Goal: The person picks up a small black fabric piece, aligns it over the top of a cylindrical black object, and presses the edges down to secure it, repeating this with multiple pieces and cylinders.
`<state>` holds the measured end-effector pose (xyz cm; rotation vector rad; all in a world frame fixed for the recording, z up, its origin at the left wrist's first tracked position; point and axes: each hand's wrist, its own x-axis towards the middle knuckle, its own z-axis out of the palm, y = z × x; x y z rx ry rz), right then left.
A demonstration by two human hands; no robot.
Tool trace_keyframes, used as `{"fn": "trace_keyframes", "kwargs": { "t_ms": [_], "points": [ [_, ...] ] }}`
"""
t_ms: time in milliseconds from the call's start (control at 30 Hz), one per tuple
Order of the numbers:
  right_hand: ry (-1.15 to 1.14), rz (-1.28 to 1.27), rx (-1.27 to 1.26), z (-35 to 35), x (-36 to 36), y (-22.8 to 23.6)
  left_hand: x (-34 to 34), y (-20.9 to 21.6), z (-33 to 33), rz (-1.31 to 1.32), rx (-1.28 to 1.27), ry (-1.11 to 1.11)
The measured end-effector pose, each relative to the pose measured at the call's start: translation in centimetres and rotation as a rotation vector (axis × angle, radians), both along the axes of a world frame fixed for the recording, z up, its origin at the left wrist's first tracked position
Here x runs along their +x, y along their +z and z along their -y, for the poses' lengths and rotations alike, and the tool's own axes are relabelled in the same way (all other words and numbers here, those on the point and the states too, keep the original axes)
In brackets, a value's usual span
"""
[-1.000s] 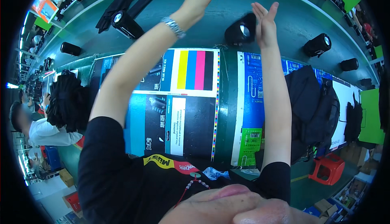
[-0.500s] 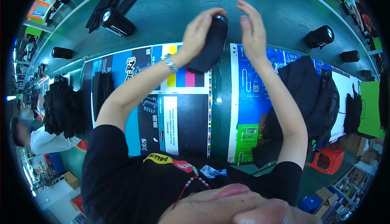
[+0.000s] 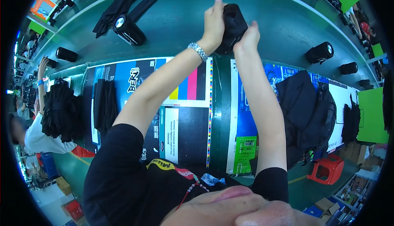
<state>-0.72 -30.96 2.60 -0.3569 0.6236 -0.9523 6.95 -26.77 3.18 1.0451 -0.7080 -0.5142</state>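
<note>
Above the green bench, a black cloth pouch (image 3: 234, 23) is held between my two hands; its dark folds hide whatever is inside. My left hand (image 3: 214, 24), with a metal watch band at the wrist, grips the pouch's left side. My right hand (image 3: 248, 38) closes on its lower right side, its fingers partly hidden. To the left stands a black cylindrical speaker (image 3: 129, 30) with a silvery round end. Flat black pouches (image 3: 117, 12) lie just beyond that speaker.
Printed sheets (image 3: 193, 123) cover the near worktop, bearing a dark stack of cloth (image 3: 105, 105) and a bundle (image 3: 61, 109) at left, and a cloth heap (image 3: 305, 107) at right. More speakers (image 3: 320, 53) stand on the bench (image 3: 176, 10). A co-worker (image 3: 47, 133) sits at left.
The speaker's shiny end, showing at the pouch mouth before, is out of sight now. My right hand has come in from apart onto the pouch, and my left has moved right with it.
</note>
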Motion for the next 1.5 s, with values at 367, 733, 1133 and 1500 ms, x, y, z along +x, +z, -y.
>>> {"fn": "trace_keyframes", "kwargs": {
  "t_ms": [367, 733, 1133, 1500],
  "points": [
    [0.033, -0.272, -0.504, -0.1, -1.9, 0.3, -1.2, 1.0, -1.9, -0.316, 0.084, -0.189],
    [-0.056, -0.756, -1.086, 3.2, -1.8, -6.2, -0.3, -5.3, 1.8, -0.451, -0.081, -0.151],
    [-0.28, -0.813, -0.903, 6.0, -6.4, -9.3, 2.8, 0.7, -13.0, 0.478, 0.297, 0.093],
    [-0.691, -0.791, -1.252, -7.0, -3.7, 4.6, 21.4, -0.6, -30.2, 1.058, 0.619, 0.606]
  ]
}}
